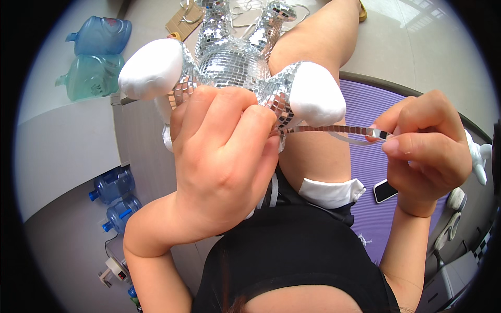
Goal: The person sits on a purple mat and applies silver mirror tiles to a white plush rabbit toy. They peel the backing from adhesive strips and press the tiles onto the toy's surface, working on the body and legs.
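A figure covered in small mirror tiles (233,64) lies across my lap, its limbs pointing away from me. Two rounded parts of it are bare white, one at the left (152,69) and one at the right (317,94). My left hand (225,152) is curled over the near part of the figure, its fingertips hidden. A narrow strip of mirror tiles (336,128) runs from beside those fingers to my right hand (428,144), which pinches its far end between thumb and fingers. A thin pale band hangs just below the strip.
A phone (385,191) lies on the purple ridged mat (370,156) at the right. Beyond it are shoes (450,229) and a white figurine (478,154). Several large water bottles (102,36) stand at the left. Cardboard (184,19) and loose strips lie on the far floor.
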{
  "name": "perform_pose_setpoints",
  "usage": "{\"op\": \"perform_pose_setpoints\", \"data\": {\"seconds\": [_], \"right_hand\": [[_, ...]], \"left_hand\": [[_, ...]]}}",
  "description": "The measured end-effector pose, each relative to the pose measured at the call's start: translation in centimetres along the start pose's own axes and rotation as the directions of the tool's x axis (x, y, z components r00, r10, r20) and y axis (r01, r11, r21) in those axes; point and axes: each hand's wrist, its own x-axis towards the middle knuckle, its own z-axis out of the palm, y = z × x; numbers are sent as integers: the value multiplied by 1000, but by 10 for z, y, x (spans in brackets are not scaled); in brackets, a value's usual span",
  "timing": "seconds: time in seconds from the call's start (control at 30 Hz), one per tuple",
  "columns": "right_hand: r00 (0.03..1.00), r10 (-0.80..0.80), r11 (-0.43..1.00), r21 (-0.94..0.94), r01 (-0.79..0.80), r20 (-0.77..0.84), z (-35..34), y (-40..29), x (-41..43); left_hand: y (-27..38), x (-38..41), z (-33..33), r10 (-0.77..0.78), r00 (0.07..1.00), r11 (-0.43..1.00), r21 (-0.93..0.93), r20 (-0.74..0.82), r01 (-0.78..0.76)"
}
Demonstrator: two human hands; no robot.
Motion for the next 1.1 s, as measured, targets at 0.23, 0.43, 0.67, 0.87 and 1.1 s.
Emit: {"op": "perform_pose_setpoints", "data": {"seconds": [0.23,0.43,0.67,0.87,1.1], "right_hand": [[1000,-7,1000,-27,7,-5,-2,-11,-1],[998,-61,991,-122,62,12,-1,-11,1],[992,-119,979,-164,122,32,-3,-14,1],[987,-147,977,-146,155,69,-1,-13,0],[983,-148,974,-157,163,106,-8,-14,0]], "left_hand": [[0,-1,0,22,1000,1000,-7,-9,-22],[3,0,-1,-22,1000,1000,2,-16,22],[3,0,2,-6,999,1000,9,-38,6],[2,-6,6,-5,998,1000,27,-62,7],[0,-1,6,68,997,995,73,-48,-65]]}}
